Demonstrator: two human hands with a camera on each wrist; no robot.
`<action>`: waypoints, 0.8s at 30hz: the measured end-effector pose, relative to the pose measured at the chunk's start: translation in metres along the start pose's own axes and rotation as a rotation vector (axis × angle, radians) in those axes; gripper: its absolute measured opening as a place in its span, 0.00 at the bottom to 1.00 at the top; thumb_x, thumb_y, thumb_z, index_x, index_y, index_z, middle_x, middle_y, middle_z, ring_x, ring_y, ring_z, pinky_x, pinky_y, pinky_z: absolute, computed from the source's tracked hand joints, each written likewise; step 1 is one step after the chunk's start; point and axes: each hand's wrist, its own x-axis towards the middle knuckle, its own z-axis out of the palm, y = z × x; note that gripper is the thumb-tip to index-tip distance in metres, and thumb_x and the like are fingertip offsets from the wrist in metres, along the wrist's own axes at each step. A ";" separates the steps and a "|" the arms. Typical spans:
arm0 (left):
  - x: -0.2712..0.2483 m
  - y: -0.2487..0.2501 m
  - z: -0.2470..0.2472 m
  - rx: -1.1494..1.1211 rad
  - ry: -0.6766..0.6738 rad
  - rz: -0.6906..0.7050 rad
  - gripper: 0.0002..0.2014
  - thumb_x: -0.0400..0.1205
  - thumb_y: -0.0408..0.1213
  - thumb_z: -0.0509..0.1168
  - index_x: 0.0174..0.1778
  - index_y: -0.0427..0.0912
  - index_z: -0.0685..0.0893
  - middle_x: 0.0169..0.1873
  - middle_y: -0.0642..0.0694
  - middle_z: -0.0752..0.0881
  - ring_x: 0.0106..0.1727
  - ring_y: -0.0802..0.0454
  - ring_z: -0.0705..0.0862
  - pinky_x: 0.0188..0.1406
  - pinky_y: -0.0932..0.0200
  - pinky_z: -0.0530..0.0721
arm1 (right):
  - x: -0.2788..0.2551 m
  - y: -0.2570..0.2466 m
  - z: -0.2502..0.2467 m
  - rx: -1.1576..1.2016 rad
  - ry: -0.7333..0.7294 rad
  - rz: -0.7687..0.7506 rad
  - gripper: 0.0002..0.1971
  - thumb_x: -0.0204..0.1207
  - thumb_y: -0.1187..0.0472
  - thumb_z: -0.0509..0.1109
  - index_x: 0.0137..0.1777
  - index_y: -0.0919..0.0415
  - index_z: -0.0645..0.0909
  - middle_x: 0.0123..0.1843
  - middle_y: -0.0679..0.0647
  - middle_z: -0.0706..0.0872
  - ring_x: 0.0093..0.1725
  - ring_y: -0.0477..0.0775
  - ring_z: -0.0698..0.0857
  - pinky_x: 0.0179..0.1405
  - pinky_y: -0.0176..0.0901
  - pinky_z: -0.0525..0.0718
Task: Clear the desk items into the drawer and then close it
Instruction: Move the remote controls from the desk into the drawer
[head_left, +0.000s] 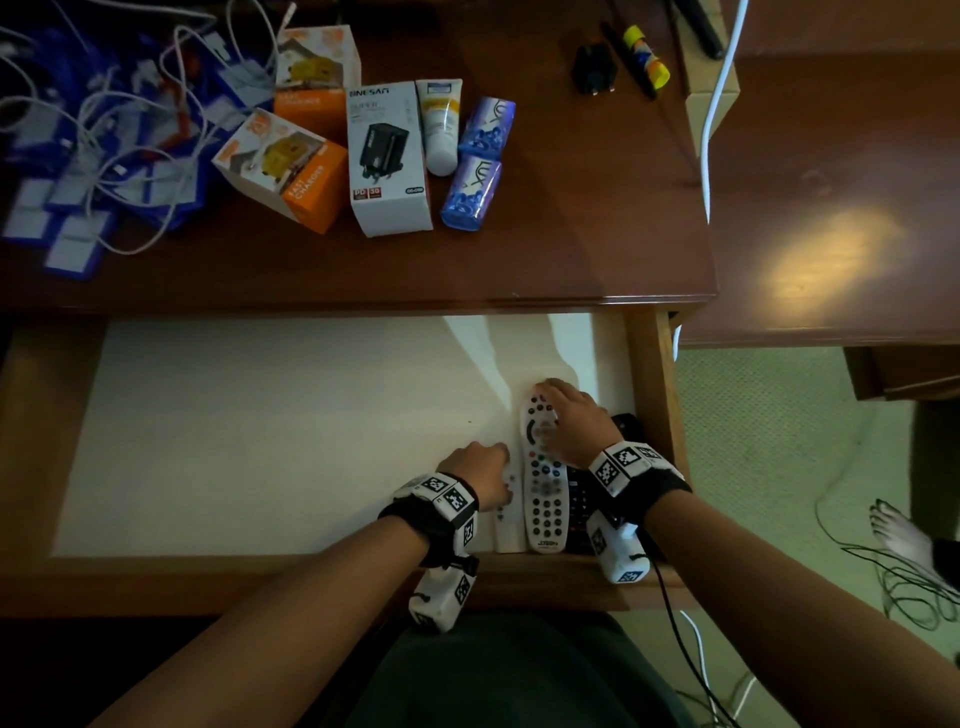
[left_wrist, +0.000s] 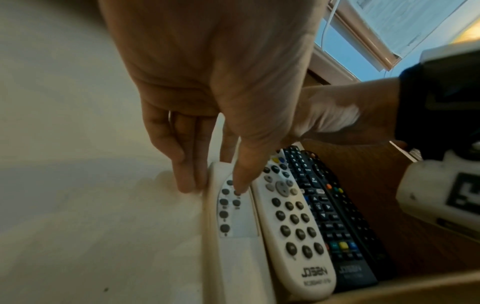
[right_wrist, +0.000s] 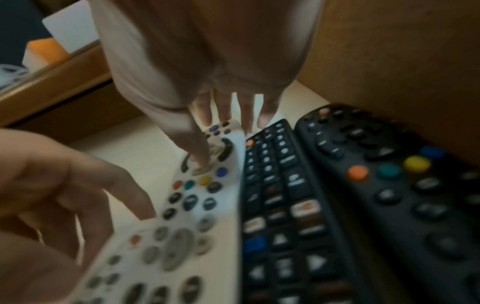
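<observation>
The open drawer has a white lining, and remotes lie side by side in its right front corner. My left hand pinches a slim white remote, fingers along its left edge and thumb on its buttons. My right hand rests on the far end of the larger white remote, fingers straight, thumb on its dial. Two black remotes lie against the right wall.
On the desk stand two orange charger boxes, a white charger box, a tube, two blue packets, a black plug, a glue stick and a heap of blue tags with cables. Cables and a foot are on the floor at right.
</observation>
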 end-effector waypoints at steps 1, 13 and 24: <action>-0.001 0.001 0.000 0.005 0.039 -0.002 0.32 0.78 0.48 0.70 0.75 0.44 0.66 0.68 0.38 0.75 0.63 0.38 0.80 0.57 0.48 0.82 | -0.002 0.002 -0.001 -0.042 0.019 -0.005 0.36 0.73 0.58 0.70 0.80 0.53 0.59 0.83 0.51 0.58 0.79 0.60 0.62 0.75 0.63 0.67; 0.028 0.030 -0.006 0.227 0.181 0.188 0.60 0.66 0.60 0.76 0.83 0.53 0.40 0.82 0.48 0.36 0.77 0.36 0.59 0.66 0.39 0.73 | -0.035 0.032 -0.004 -0.324 -0.016 0.054 0.40 0.65 0.48 0.76 0.76 0.46 0.62 0.75 0.52 0.68 0.75 0.59 0.65 0.68 0.60 0.71; 0.020 0.033 -0.007 0.229 0.204 0.184 0.57 0.67 0.57 0.77 0.83 0.46 0.45 0.81 0.42 0.39 0.73 0.36 0.66 0.63 0.43 0.78 | -0.035 0.029 -0.010 -0.283 -0.004 0.029 0.34 0.66 0.63 0.72 0.72 0.47 0.65 0.67 0.54 0.74 0.67 0.61 0.73 0.60 0.55 0.77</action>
